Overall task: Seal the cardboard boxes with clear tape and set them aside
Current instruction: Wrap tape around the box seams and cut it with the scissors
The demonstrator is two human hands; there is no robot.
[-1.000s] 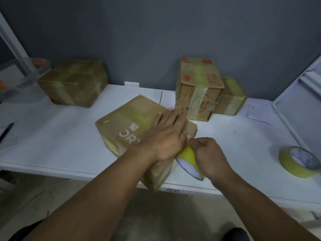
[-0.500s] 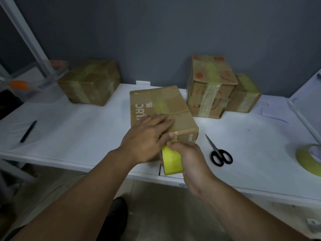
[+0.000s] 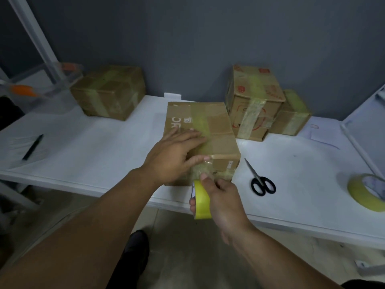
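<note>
A brown cardboard box lies at the white table's front edge, with a tape strip running along its top. My left hand lies flat on the box's near top, its thumb pressing tape at the front edge. My right hand holds a yellow tape roll just below the box's front face. Clear tape stretches from the roll up onto that face.
Black scissors lie right of the box. A second tape roll sits at the far right. Taped boxes stand behind on the right and at the back left. A pen lies at the left on the table.
The box was turned square to the table edge, uncovering the scissors. My right hand has drawn the roll down off the front edge, pulling tape over the front face. My left hand stays on top.
</note>
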